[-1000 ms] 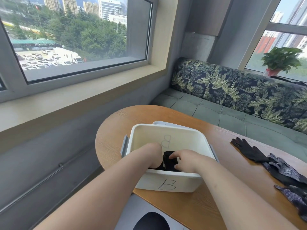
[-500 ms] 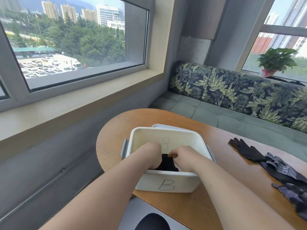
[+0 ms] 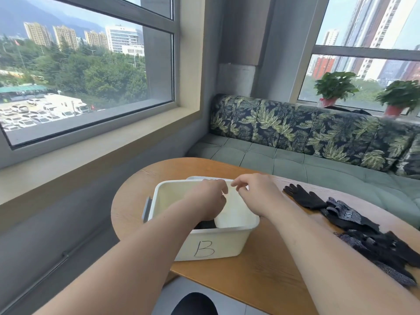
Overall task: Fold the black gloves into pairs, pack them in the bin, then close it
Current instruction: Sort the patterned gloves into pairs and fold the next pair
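A white bin [image 3: 218, 243] marked "B" stands on the round wooden table [image 3: 261, 278]. A folded black glove bundle [image 3: 205, 224] lies at the bin's bottom, mostly hidden by my left forearm. My left hand [image 3: 210, 196] and my right hand [image 3: 255, 193] hover above the bin's opening, fingers loosely curled, holding nothing. A heap of loose black gloves [image 3: 354, 226] lies on the table to the right of the bin. The bin's lid [image 3: 204, 178] peeks out behind the far rim.
A grey-green bench with leaf-print cushions [image 3: 306, 130] runs behind the table. Potted plants [image 3: 334, 87] stand on the right window sill. A wide window ledge [image 3: 91, 151] lies to the left. The table's left edge is close to the wall.
Both hands have risen out of the bin and left the folded gloves at its bottom. The view has tilted up and shifted right.
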